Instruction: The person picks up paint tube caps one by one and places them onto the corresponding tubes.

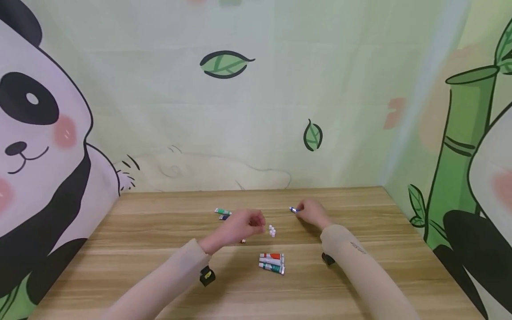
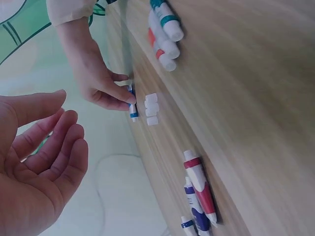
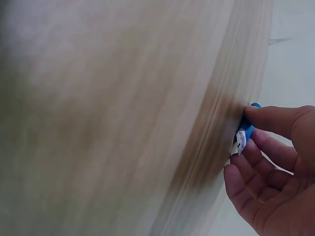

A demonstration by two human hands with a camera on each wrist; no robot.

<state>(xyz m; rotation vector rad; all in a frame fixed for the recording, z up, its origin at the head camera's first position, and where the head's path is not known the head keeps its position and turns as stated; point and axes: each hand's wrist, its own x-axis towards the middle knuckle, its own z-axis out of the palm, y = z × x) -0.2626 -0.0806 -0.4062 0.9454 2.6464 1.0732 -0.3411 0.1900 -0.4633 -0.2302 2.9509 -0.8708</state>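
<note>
My right hand [image 1: 314,213] pinches a small blue paint tube [image 1: 294,210] between thumb and fingers at the far side of the table; in the right wrist view the blue tube [image 3: 247,129] lies against the wood. My left hand [image 1: 242,226] hovers over the table with loosely bent fingers and nothing between them, as the left wrist view shows. Just right of it sit several small white caps [image 1: 272,230]. Beyond the left hand lie a green tube [image 1: 222,211] and a dark blue tube [image 1: 224,218]. A red tube [image 2: 202,189] is mostly hidden under that hand in the head view.
Nearer me on the wooden table [image 1: 320,293], an orange-red tube [image 1: 273,256], a whitish tube [image 1: 270,262] and a teal tube [image 1: 272,268] lie side by side. A printed cloth backdrop [image 1: 256,133] with pandas and bamboo stands around the table's back and sides.
</note>
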